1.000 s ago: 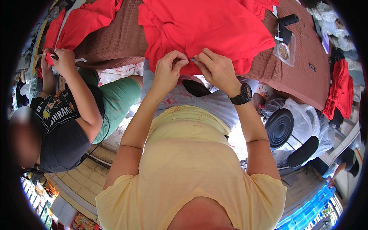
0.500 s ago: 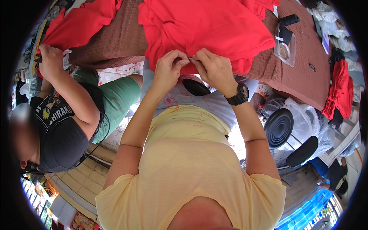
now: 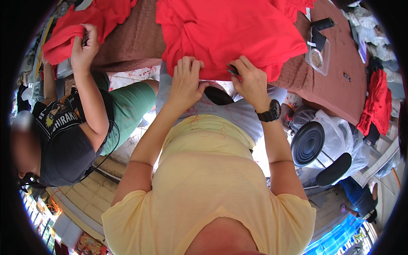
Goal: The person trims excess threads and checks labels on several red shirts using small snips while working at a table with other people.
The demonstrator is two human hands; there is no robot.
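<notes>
A red garment (image 3: pixel 221 38) lies spread over the brown-covered table, its near edge hanging toward my lap. My left hand (image 3: pixel 185 83) lies on that edge at the left, fingers stretched over the cloth and thumb apart. To its right, my right hand (image 3: pixel 250 83) is closed around small dark snips (image 3: pixel 233 69), mostly hidden by the fingers. The tips point left, just over the garment's near edge. A gap of cloth separates the two hands. Loose red threads are scattered on my shirt (image 3: pixel 204 127) and lap.
At my left a co-worker (image 3: pixel 72 123) holds up another red garment (image 3: pixel 63 44). On the right of the brown table cover (image 3: pixel 335 91) stands a clear plastic box (image 3: pixel 321 59) beside a black roll (image 3: pixel 321 23). A black stool (image 3: pixel 307 143) and plastic bags (image 3: pixel 335 127) are beyond my right arm.
My hands have moved apart from their meeting point at the garment's edge; the snips now show in my right hand. My left fingers have straightened. The co-worker has raised the red cloth.
</notes>
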